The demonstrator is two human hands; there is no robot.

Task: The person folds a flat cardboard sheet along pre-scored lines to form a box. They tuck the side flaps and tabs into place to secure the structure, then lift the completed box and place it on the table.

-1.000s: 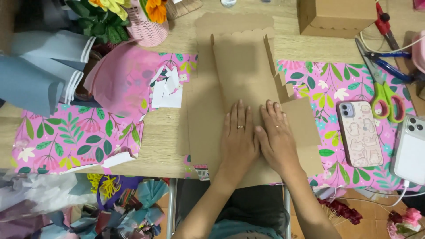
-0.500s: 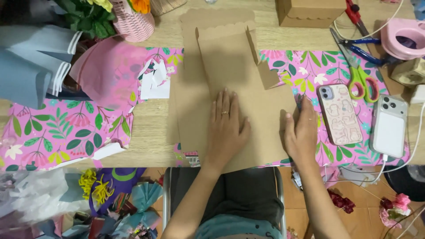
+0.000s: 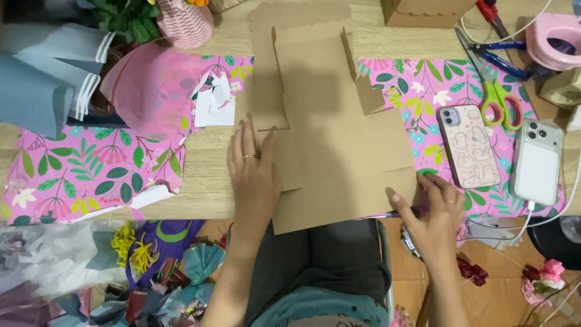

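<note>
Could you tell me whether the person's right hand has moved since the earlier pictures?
Yes. The right hand has slid off the middle of the brown cardboard to its lower right corner, near the pink phone, and now grips a pen-like tool.

My arms are bare to the elbow, with no sleeves in view. I wear a thin gold-coloured ring on a finger of my left hand (image 3: 254, 175) and another slim ring on my right hand (image 3: 433, 215). I'm in dark grey trousers and a teal top with a patterned hem.
</note>
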